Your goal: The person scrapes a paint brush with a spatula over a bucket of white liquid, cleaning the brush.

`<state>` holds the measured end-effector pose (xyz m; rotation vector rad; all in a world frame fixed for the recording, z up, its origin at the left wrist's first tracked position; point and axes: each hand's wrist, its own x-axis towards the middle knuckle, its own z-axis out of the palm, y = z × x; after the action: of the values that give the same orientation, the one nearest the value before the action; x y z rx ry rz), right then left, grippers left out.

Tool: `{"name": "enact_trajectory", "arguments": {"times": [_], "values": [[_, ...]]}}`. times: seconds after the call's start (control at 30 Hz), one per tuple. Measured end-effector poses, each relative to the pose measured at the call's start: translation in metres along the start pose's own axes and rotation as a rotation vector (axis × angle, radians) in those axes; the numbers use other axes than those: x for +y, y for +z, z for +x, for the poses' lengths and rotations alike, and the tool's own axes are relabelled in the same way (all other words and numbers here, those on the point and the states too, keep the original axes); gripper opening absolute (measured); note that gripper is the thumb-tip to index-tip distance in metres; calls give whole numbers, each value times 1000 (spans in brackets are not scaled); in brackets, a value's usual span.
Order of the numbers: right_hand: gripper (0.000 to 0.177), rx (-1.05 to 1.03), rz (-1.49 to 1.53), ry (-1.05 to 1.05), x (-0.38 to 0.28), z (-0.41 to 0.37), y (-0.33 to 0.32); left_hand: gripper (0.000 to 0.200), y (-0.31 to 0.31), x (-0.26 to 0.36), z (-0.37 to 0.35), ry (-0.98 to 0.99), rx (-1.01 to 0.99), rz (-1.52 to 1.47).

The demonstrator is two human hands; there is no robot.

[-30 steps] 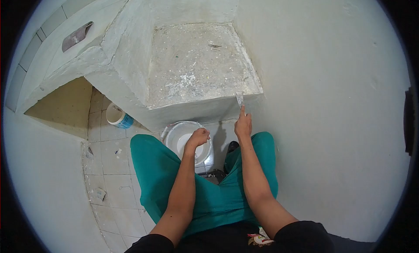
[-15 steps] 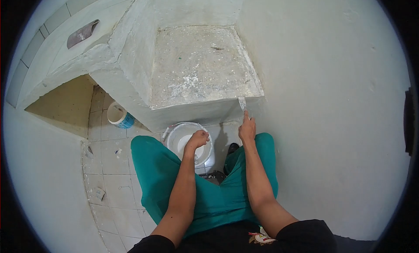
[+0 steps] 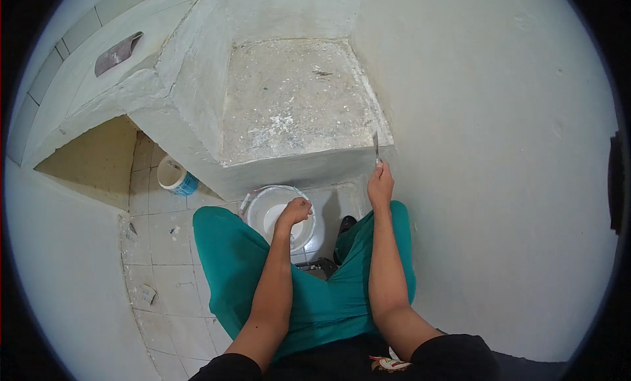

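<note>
My right hand (image 3: 380, 185) is closed around the handle of a putty knife (image 3: 376, 146). The blade points away from me and is seen nearly edge-on, close to the right front corner of a rough plastered ledge (image 3: 299, 98). Over the white bucket (image 3: 259, 203) between my knees is my left hand (image 3: 294, 212), its fingers curled into a fist. Whatever the fist may hold is hidden. White material shows at the bottom of the bucket.
A smooth wall (image 3: 486, 151) rises close on my right. Beside an arched opening stands a smaller white and blue bucket (image 3: 176, 177) on the tiled floor (image 3: 174, 282). A curved brownish piece (image 3: 118, 54) lies on the upper left surface. Scraps dot the tiles.
The putty knife has turned from showing its flat blade against the ledge's front edge to nearly edge-on. My right hand has shifted slightly right and rolled; my left hand stays over the bucket.
</note>
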<state>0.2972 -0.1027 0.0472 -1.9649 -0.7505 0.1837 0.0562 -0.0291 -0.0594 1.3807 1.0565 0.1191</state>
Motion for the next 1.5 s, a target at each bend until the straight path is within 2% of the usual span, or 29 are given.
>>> {"name": "enact_trajectory", "arguments": {"times": [0.07, 0.17, 0.37, 0.57, 0.67, 0.77, 0.87, 0.97, 1.07, 1.17, 1.27, 1.5], "values": [[37, -141, 398, 270, 3, 6, 7, 38, 1, 0, -2, -7, 9, -5], [34, -288, 735, 602, 0, 3, 5, 38, 0, 0, -3, -8, -14, 2], [39, -371, 864, 733, 32, 8, 27, 37, 1, -10, 3, -12, -32, -45], [38, -391, 716, 850, 43, 13, 22, 34, 0, -7, 0, -26, -25, -17], [37, -346, 568, 802, 47, 9, 18, 35, -3, 0, -6, -35, -28, 21], [35, -347, 382, 697, 128, 12, 46, 36, -1, -4, -6, -39, -11, -15], [32, -297, 343, 785, 75, -17, 21, 38, -1, -7, -7, -35, 1, 5], [25, 92, -95, 315, 53, -30, 24, 38, 1, -5, -11, -49, 19, -19], [23, 71, -135, 29, 19, -27, 5, 37, 0, -2, -11, -49, -25, 30], [22, 58, -204, -160, 11, -14, 5, 36, 2, -2, -7, -67, -47, 23], [20, 7, -278, -210, 15, -7, 14, 36, 3, -4, -6, -69, -31, 15], [15, -89, -430, -70, 23, -20, 24, 37, 1, -9, -9, -88, -28, 43]]}}
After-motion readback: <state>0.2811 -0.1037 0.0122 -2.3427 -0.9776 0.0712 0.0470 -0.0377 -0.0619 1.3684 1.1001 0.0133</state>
